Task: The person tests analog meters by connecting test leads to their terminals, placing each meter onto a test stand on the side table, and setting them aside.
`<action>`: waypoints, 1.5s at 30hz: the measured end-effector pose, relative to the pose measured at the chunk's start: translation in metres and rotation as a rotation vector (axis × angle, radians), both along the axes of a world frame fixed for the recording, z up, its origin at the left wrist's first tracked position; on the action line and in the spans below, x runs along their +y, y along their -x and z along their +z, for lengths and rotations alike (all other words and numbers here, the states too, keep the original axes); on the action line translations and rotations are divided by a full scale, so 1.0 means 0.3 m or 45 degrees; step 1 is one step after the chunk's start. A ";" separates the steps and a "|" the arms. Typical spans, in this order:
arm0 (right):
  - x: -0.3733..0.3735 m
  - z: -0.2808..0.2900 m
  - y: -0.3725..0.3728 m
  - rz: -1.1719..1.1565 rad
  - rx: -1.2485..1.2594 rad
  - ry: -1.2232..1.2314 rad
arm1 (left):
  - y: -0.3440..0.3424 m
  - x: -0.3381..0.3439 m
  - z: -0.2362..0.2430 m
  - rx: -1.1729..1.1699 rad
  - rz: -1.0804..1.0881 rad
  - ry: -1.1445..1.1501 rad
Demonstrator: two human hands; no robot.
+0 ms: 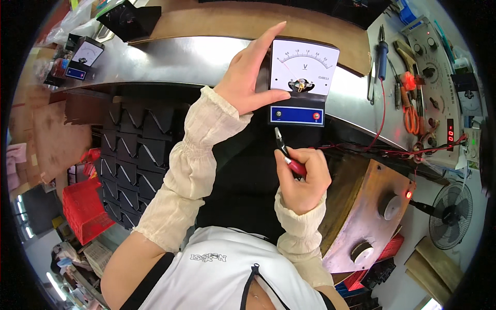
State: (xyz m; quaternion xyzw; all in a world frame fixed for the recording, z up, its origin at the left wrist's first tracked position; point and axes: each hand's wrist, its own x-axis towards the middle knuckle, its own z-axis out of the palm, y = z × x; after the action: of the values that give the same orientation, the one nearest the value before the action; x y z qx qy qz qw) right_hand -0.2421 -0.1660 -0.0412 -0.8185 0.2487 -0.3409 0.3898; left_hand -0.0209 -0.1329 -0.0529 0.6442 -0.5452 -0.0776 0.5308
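Clasping the voltmeter's (301,64) left edge in widely spread left hand (253,70), pinching black clip (280,142) and red clip (296,167) below it in curled right hand (309,178), risking shorting through touching tips.

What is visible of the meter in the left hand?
The meter faces the camera; its white dial has a curved scale, a needle at the left end and an opening showing the mechanism. Its black, plastic-looking body carries a blue strip with dark and red terminals. The left hand grips its left side, at the bench edge.
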 end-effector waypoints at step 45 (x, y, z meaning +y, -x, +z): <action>-0.184 -0.188 0.335 0.117 0.741 0.275 | -0.834 1.841 -0.449 0.040 1.706 -1.723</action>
State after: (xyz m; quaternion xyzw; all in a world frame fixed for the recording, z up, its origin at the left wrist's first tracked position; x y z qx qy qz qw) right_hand -0.3425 -0.2212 -0.0977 -0.9288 0.2748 -0.0987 0.2282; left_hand 0.2293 0.4193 -0.1876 0.9922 0.1052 -0.0649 -0.0134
